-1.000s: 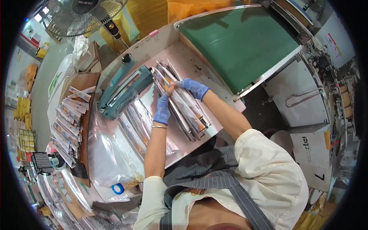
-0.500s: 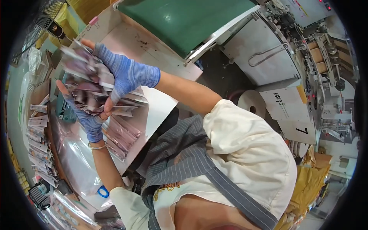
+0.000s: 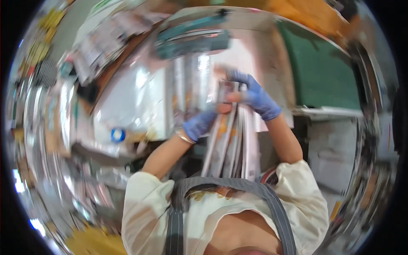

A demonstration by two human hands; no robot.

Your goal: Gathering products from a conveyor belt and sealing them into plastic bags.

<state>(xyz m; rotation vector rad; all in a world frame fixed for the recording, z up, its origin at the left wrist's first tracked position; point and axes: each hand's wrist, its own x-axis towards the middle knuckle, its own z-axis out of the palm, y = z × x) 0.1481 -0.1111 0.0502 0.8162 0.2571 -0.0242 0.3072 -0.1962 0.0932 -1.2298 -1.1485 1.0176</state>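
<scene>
Holding: both blue-gloved hands grip one bundle of long, narrow, shiny packets, raised above the worktop and close to the person's chest.
Left hand: the left hand sits under the bundle's left edge, fingers curled shut against the packets (a thin bangle shows at the wrist).
Right hand: the right hand is closed over the bundle's upper end, fingers wrapped across the top packets.
Bundle: the packets fan slightly, lower ends pointing toward the apron, upper ends pinched between the two hands; the picture is badly motion-blurred, so the count cannot be told.
Doing it well: judging from the fan, keeping the upper ends squeezed level and the left hand supporting from below should stop the slippery packets sliding apart.
Worktop: the pale, glossy worktop lies just beyond the hands, with more clear-wrapped packets lying on it and a small blue roll of tape near its front edge.
Farther: a teal machine stands at the worktop's back, and a green surface lies off to the right.
</scene>
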